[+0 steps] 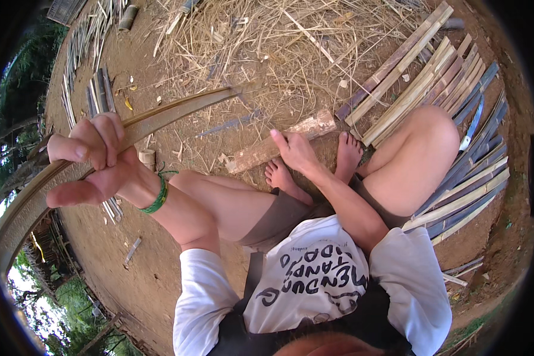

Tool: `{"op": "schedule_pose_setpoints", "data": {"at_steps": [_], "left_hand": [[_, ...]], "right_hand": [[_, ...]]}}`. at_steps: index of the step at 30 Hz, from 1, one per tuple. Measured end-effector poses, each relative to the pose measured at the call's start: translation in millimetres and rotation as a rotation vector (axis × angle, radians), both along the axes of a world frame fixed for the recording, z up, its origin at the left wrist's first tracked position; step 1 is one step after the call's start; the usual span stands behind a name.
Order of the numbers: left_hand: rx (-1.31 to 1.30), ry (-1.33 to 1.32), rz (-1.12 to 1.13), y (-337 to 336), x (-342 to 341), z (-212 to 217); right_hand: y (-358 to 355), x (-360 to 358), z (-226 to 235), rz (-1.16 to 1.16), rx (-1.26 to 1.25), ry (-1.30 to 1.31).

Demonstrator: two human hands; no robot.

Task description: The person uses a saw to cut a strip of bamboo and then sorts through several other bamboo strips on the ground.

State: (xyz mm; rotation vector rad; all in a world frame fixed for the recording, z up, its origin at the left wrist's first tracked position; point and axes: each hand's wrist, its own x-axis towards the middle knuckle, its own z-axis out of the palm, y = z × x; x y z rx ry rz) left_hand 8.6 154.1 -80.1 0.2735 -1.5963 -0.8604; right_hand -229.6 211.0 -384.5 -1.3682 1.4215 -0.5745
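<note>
A long, split bamboo strip (172, 113) slants across the left side, its near end large at the picture's left rim and its far end out over the ground. My left hand (95, 154) is raised and curled around it, fingers over the strip and thumb apart below. Between my bare feet lies a rough-barked wooden log (258, 152). My right hand (295, 151) is closed against the log's near side, thumb pointing up. Its fingers are mostly hidden, so whatever they grip cannot be made out. A dark, flat piece (228, 123) lies on the soil beyond the log.
Split bamboo slats (412, 86) lie in rows at the right, with darker ones (474, 178) beside my knee. Among them is a slim tool with a white end (464, 142). Straw and shavings (267, 47) cover the ground ahead. More thin strips (80, 65) lie at the far left.
</note>
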Motion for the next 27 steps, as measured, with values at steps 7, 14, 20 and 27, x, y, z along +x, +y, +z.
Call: {"op": "schedule_pose_setpoints", "data": {"at_steps": [7,14,20,27], "left_hand": [[0.005,0.010,0.044,-1,0,5],[0.033,0.019,0.064,-1,-4,5],[0.020,0.087,0.127,-9,-5,1],[0.004,0.143,0.382,-7,-11,9]], "right_hand": [[-14,0,-16,-0.014,0.040,0.068],[-21,-10,-54,-0.048,0.204,0.186],[-17,-7,-55,-0.122,0.362,0.115],[-11,4,-77,-0.110,0.242,0.129]]}}
